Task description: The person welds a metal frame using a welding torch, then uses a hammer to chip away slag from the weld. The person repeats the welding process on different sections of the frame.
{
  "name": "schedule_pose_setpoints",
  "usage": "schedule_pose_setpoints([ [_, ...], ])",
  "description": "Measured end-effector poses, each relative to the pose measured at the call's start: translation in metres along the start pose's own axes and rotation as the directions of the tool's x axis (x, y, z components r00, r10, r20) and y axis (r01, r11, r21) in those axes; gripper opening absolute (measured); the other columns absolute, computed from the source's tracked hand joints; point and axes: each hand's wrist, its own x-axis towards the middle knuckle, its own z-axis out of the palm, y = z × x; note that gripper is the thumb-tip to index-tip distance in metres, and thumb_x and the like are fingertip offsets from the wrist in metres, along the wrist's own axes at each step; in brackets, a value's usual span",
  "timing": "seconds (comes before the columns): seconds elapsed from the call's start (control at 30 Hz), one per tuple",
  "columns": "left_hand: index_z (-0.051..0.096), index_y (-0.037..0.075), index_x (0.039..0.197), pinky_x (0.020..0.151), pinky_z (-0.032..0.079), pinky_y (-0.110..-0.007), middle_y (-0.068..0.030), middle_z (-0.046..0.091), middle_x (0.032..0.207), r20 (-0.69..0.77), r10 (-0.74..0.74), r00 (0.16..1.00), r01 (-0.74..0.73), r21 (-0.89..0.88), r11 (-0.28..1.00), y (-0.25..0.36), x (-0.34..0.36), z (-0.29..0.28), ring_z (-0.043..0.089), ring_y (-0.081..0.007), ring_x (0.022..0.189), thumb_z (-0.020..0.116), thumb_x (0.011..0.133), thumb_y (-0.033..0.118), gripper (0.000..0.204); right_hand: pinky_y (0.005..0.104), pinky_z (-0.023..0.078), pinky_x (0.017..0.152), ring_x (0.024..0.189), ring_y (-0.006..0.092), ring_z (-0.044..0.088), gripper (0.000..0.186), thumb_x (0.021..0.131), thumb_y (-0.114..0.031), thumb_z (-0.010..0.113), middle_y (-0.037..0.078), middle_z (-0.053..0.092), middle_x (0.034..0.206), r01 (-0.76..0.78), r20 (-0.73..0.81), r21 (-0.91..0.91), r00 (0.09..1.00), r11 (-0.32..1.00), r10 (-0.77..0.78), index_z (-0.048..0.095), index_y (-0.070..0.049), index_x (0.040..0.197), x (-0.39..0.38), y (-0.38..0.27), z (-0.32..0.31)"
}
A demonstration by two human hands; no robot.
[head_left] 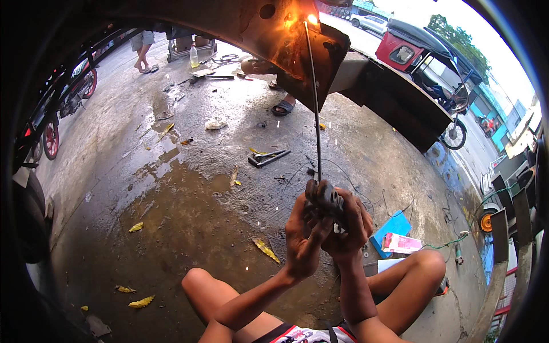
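Note:
Both of my hands are raised together in front of me around a dark, worn welding electrode holder (pixel 326 199). My left hand (pixel 302 243) wraps it from the left, and my right hand (pixel 350 228) closes round it from the right. Out of the holder's jaws a long, thin welding rod (pixel 315 108) points upward. Its far tip meets the rusty steel plate (pixel 329 63) overhead, where a bright arc (pixel 312 19) glows orange. The fingers hide part of the holder.
A steel beam (pixel 400 106) runs off to the right. On the wet concrete lie a dark metal bracket (pixel 269 158), thin wire and a blue sheet (pixel 393 228) with a pink-and-white packet (pixel 401 243). Another person's sandalled foot (pixel 283 107) stands behind the plate. Motorcycles line the left.

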Motion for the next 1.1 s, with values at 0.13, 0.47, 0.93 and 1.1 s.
schedule_pose_setpoints([
  [0.13,0.047,-0.001,0.131,0.091,0.045,-0.028,-0.0067,0.058,0.113,0.009,-0.004,1.0,0.004,0.017,1.0,0.001,0.003,0.0,0.055,-0.0121,0.105,0.06,0.095,0.027,0.048,0.0331,0.056,0.065,0.077,0.0269,0.073,0.048,0.073,-0.008,0.071,0.017,0.072,0.097,0.018,-0.017,-0.019,1.0,1.0,-0.019,0.062,0.005,0.118,0.003,0.002,0.002],
  [0.47,0.044,-0.002,0.132,0.091,0.046,-0.028,-0.0075,0.059,0.113,0.064,-0.011,0.998,0.011,-0.006,1.0,0.008,0.018,-0.003,0.056,-0.0126,0.107,0.059,0.098,0.021,0.044,0.0328,0.056,0.065,0.075,0.0271,0.072,0.046,0.074,-0.006,0.071,0.017,0.072,0.096,0.039,-0.059,-0.004,0.998,0.999,-0.039,0.063,0.005,0.118,0.012,0.01,0.009],
  [0.93,0.042,-0.001,0.135,0.097,0.045,-0.029,-0.0089,0.058,0.118,0.097,-0.021,0.995,0.024,-0.026,0.999,0.007,0.02,-0.008,0.056,-0.0149,0.114,0.06,0.098,0.018,0.045,0.0358,0.055,0.069,0.078,0.0295,0.071,0.051,0.075,-0.018,0.077,0.018,0.069,0.093,-0.017,-0.022,-0.016,1.0,1.0,0.017,0.061,0.008,0.115,0.01,0.009,0.01],
  [1.1,0.047,-0.003,0.13,0.09,0.045,-0.027,-0.0081,0.059,0.112,0.039,-0.011,0.999,0.009,0.037,0.999,0.011,0.021,-0.002,0.056,-0.0125,0.105,0.059,0.097,0.028,0.047,0.036,0.055,0.069,0.078,0.0302,0.071,0.051,0.077,-0.02,0.077,0.019,0.069,0.093,-0.006,-0.015,-0.032,1.0,0.999,0.006,0.06,0.008,0.116,0.012,0.009,0.01],
])
